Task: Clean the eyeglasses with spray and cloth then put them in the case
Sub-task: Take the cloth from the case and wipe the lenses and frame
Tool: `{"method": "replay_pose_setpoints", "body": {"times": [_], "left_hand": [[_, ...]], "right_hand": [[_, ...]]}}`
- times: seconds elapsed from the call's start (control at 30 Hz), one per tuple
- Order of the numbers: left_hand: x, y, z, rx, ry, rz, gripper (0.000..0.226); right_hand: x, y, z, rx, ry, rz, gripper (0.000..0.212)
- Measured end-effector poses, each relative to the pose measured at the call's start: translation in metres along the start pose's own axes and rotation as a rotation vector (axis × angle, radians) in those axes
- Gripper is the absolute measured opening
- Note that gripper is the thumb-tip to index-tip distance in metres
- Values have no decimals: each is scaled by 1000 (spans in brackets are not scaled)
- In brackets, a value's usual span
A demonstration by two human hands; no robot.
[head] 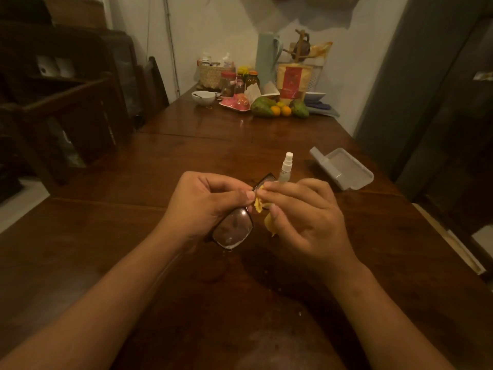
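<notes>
— Yellow cloth (269,222) pinched in the right hand (304,217), against the eyeglasses (234,225), left of the case (344,168)?
— Yes; left hand (210,201) pinches the frame. Light, fragile, I'd judge: hold rims, not lenses.

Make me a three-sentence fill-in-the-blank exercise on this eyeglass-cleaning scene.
1. The left hand holds the black-framed eyeglasses, and the small crumpled cloth pinched in the right hand is ____ in colour.
2. The translucent plastic case lies on the brown wooden table with its lid ____.
3. The small clear spray bottle has a ____ nozzle.
Missing words: yellow; open; white.
</notes>
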State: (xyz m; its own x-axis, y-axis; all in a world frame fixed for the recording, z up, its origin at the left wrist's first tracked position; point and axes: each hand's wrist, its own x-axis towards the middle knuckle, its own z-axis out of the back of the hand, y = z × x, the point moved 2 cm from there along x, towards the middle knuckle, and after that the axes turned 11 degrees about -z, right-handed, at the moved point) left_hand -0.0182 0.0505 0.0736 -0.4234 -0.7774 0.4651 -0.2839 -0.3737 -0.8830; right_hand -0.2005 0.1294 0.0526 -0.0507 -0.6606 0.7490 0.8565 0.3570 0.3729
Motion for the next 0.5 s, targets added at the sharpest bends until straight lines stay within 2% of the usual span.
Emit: {"method": "replay_pose_setpoints", "body": {"times": [0.13, 0.3, 0.5], "left_hand": [[0, 1, 0, 63, 20, -14, 6], [0, 0, -1, 54, 30, -23, 6], [-1, -2, -2, 107, 49, -33, 4]], "right_hand": [[2, -7, 2, 61, -53, -111, 21], [0, -4, -4, 268, 2, -201, 23], [1, -6, 0, 230, -9, -239, 24]]}}
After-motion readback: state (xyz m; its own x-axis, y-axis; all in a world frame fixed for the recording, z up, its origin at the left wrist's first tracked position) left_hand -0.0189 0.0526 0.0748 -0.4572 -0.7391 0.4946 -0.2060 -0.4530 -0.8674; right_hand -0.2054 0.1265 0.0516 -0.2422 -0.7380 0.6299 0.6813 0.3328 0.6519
